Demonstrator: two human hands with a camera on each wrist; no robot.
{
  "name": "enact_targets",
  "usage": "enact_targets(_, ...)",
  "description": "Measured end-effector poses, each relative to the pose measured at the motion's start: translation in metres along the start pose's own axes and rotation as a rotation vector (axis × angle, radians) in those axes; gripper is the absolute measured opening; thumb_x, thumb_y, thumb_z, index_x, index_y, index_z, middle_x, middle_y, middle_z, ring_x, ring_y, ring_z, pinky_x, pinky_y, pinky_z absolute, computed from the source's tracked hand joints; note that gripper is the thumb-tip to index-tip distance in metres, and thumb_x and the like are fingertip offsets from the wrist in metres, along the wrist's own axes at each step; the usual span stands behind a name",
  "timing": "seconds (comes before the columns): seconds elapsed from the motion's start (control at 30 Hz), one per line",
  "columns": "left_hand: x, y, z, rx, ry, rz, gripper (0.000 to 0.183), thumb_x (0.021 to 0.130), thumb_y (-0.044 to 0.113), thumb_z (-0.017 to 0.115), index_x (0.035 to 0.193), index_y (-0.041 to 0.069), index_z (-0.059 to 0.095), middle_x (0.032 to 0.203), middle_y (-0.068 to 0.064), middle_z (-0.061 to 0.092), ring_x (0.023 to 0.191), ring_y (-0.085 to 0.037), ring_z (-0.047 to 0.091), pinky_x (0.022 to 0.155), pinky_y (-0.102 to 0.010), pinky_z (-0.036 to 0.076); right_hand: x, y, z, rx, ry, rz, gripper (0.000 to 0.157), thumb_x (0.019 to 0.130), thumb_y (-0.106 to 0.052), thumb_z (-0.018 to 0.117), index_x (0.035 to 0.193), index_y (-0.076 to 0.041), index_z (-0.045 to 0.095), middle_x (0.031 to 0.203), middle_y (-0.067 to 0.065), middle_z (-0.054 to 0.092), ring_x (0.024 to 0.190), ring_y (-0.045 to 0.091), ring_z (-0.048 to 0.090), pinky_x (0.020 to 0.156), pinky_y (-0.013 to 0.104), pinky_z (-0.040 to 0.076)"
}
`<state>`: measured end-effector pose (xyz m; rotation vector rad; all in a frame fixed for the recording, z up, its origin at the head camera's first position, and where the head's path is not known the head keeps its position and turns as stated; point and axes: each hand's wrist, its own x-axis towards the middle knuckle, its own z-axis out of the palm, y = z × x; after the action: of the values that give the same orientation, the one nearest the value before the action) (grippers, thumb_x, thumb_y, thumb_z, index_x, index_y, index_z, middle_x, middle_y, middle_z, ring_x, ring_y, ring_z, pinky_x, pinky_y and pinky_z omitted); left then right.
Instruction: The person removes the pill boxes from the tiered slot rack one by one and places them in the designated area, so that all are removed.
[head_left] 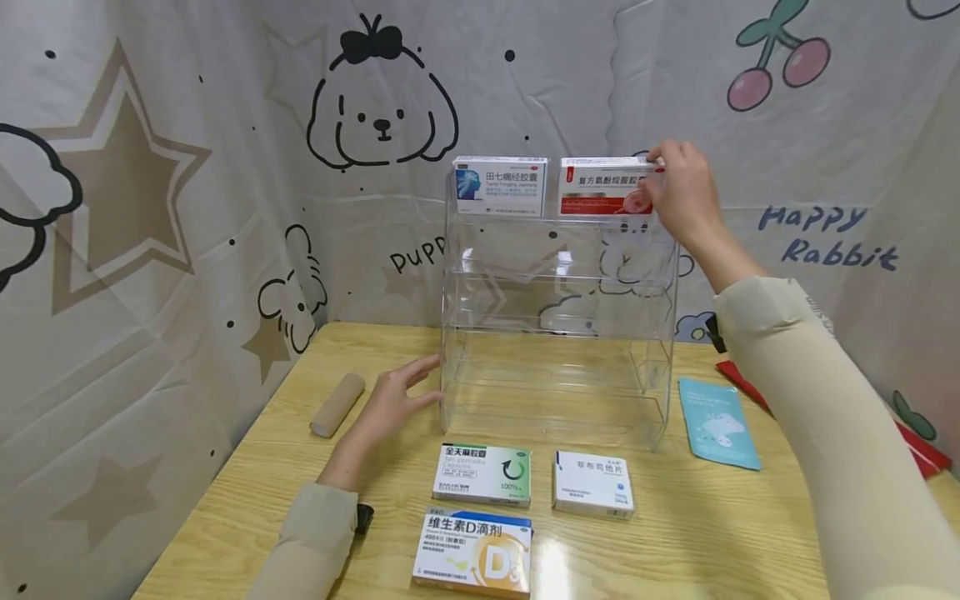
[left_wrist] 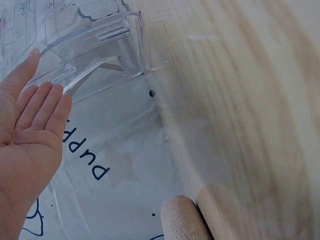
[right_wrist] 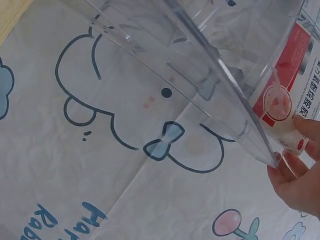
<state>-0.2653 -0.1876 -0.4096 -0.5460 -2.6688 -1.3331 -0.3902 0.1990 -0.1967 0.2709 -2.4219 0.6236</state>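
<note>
A clear acrylic tiered display rack (head_left: 558,387) stands on the table. On its top tier, a red-and-white medicine box (head_left: 603,200) leans at the right end. My right hand (head_left: 686,187) pinches that box at its right edge, thumb on the printed front; the right wrist view shows the fingers (right_wrist: 287,175) by the rack's corner. To its left on the same tier sits a white medicine box with a blue picture (head_left: 501,187). At the rack's lower left side, my left hand (head_left: 393,396) has its fingers extended, fingertips right at the side panel.
In front of the rack lie a green-and-white medicine box (head_left: 482,475), a small white medicine box (head_left: 592,483) and a vitamin D box (head_left: 472,550). A cardboard tube (head_left: 337,406) lies at left. To the right are a teal packet (head_left: 718,423) and red packets (head_left: 924,450). A printed curtain (head_left: 525,100) hangs behind.
</note>
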Motion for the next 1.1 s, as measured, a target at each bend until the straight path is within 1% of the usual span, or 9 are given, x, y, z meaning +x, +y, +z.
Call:
enact_targets(0.17, 0.000, -0.001, 0.001, 0.000, -0.001, -0.009, 0.060, 0.088, 0.012, 0.072, 0.143, 0.004, 0.049, 0.145, -0.018, 0.052, 0.131, -0.040, 0.052, 0.109, -0.050, 0.048, 0.001, -0.005, -0.004, 0.024, 0.028, -0.040, 0.029, 0.098, -0.006, 0.056, 0.125, 0.002, 0.053, 0.131, 0.024, 0.051, 0.117, 0.040, 0.050, 0.104, 0.053, 0.047)
enact_targets(0.33, 0.000, 0.000, 0.001, -0.005, -0.001, -0.029, 0.060, 0.088, 0.012, 0.072, 0.143, 0.005, 0.049, 0.146, -0.018, 0.051, 0.133, -0.039, 0.051, 0.110, -0.050, 0.047, 0.000, -0.009, -0.006, 0.033, 0.073, -0.111, 0.027, 0.097, -0.003, 0.057, 0.123, 0.003, 0.053, 0.128, 0.023, 0.050, 0.115, 0.042, 0.054, 0.100, 0.055, 0.050)
enact_targets(0.4, 0.000, 0.000, 0.001, 0.000, -0.001, -0.030, 0.060, 0.088, 0.012, 0.072, 0.143, 0.005, 0.049, 0.146, -0.018, 0.051, 0.133, -0.040, 0.051, 0.110, -0.050, 0.047, 0.000, -0.011, -0.008, 0.033, 0.088, -0.130, 0.026, 0.097, -0.003, 0.056, 0.123, 0.003, 0.053, 0.127, 0.022, 0.050, 0.114, 0.041, 0.055, 0.098, 0.055, 0.052)
enact_targets(0.57, 0.000, 0.001, 0.000, -0.004, -0.002, -0.037, 0.060, 0.088, 0.012, 0.072, 0.143, 0.005, 0.049, 0.146, -0.017, 0.052, 0.133, -0.040, 0.050, 0.111, -0.050, 0.047, -0.002, -0.015, -0.013, 0.032, 0.123, -0.162, 0.025, 0.099, -0.005, 0.054, 0.122, 0.002, 0.052, 0.126, 0.020, 0.049, 0.115, 0.037, 0.056, 0.098, 0.051, 0.054)
enact_targets(0.73, 0.001, 0.000, 0.001, 0.001, -0.005, -0.032, 0.060, 0.088, 0.012, 0.072, 0.143, 0.005, 0.049, 0.146, -0.017, 0.052, 0.133, -0.039, 0.051, 0.110, -0.050, 0.047, -0.003, -0.018, -0.017, 0.036, 0.202, -0.234, 0.024, 0.098, -0.005, 0.057, 0.119, 0.005, 0.054, 0.123, 0.022, 0.049, 0.115, 0.035, 0.056, 0.099, 0.047, 0.055)
enact_targets(0.83, 0.000, -0.001, 0.001, 0.001, -0.002, -0.025, 0.060, 0.088, 0.013, 0.072, 0.143, 0.005, 0.049, 0.145, -0.018, 0.052, 0.132, -0.039, 0.052, 0.109, -0.050, 0.048, -0.008, -0.019, -0.021, 0.058, 0.238, -0.265, 0.024, 0.097, -0.007, 0.058, 0.118, 0.005, 0.054, 0.122, 0.023, 0.049, 0.114, 0.034, 0.056, 0.100, 0.046, 0.054)
enact_targets(0.97, 0.000, -0.002, 0.002, 0.004, 0.007, -0.015, 0.061, 0.087, 0.012, 0.073, 0.143, 0.005, 0.050, 0.144, -0.018, 0.053, 0.131, -0.039, 0.053, 0.109, -0.050, 0.048, -0.017, -0.020, -0.024, 0.096, 0.264, -0.278, 0.024, 0.097, -0.011, 0.059, 0.117, 0.002, 0.056, 0.121, 0.021, 0.050, 0.114, 0.030, 0.056, 0.102, 0.044, 0.055)
enact_targets(1.1, 0.000, -0.002, 0.001, 0.013, 0.007, -0.012, 0.061, 0.087, 0.011, 0.072, 0.143, 0.005, 0.049, 0.144, -0.018, 0.053, 0.131, -0.039, 0.052, 0.109, -0.050, 0.048, -0.033, -0.020, -0.025, 0.138, 0.291, -0.288, 0.024, 0.096, -0.012, 0.062, 0.115, 0.002, 0.060, 0.120, 0.020, 0.053, 0.113, 0.029, 0.056, 0.100, 0.042, 0.056)
